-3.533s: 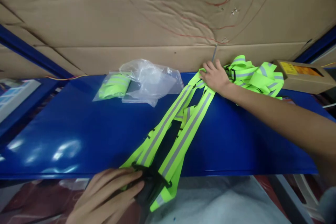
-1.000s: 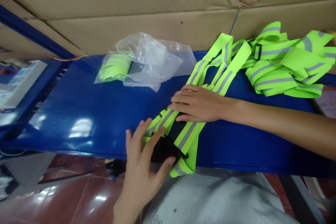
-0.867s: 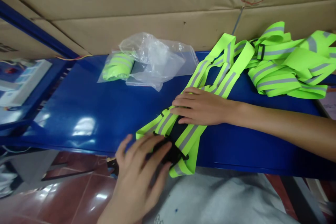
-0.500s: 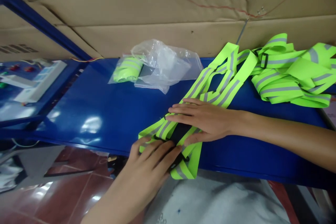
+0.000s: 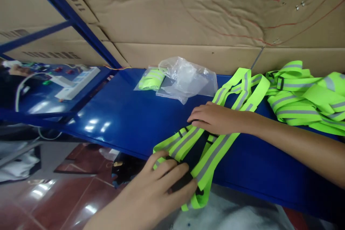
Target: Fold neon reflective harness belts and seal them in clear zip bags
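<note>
A reflective strap harness, neon yellow-green with grey stripes and black buckles, lies lengthwise on the blue table and droops over its front edge. At its near end, my left hand curls its fingers over the straps; the thumb is hidden. Farther up, my right hand lies across the harness, its bent fingers close together around the left-hand strap. Part of the straps is covered by both hands.
Bunched reflective straps lie at the right. A clear plastic bag and a bagged strap roll sit against the cardboard wall. A white power strip stands on the left table, where another person's hand shows at the far edge.
My right hand has slid up the harness, and its fingers have drawn together and bent. My left hand stays at the near end. The camera view has shifted.
</note>
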The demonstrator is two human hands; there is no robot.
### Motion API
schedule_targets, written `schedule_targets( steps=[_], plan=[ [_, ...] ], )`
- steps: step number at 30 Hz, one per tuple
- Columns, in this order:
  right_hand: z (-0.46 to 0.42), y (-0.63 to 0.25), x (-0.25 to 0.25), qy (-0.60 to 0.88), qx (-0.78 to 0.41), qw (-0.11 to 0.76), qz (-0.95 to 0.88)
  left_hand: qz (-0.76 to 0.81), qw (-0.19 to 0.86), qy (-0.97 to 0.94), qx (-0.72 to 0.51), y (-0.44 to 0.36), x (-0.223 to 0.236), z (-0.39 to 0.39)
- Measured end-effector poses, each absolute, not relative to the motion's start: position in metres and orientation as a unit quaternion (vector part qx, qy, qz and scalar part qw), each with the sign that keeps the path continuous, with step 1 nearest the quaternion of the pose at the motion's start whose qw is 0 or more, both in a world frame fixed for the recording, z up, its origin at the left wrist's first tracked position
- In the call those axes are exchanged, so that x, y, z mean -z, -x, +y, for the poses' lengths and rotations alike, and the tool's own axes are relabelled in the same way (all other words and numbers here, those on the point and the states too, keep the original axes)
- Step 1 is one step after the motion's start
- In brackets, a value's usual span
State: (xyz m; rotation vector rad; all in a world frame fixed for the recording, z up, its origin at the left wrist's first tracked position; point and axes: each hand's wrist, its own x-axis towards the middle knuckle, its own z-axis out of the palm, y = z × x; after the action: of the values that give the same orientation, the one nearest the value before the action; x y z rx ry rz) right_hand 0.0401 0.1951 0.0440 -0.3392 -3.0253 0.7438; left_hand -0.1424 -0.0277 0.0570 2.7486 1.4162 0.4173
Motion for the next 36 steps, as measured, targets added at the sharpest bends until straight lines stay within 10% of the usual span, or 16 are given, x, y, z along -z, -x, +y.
schedule_targets(
  steps=[20, 29, 36],
  plan=[
    [0.234, 0.003, -0.071, 0.153, -0.203, -0.213, -0.943, 0.414, 0.074, -0.900, -0.112, 0.143, -0.056, -0.031],
    [0.249, -0.002, -0.039, 0.126, -0.221, -0.102, -0.962, 0.420, 0.168, -0.888, -0.090, 0.152, -0.038, -0.007],
    [0.178, -0.048, -0.084, 0.090, 0.004, 0.085, -0.992, 0.429, 0.201, -0.871, -0.132, 0.159, -0.028, -0.007]
  ],
)
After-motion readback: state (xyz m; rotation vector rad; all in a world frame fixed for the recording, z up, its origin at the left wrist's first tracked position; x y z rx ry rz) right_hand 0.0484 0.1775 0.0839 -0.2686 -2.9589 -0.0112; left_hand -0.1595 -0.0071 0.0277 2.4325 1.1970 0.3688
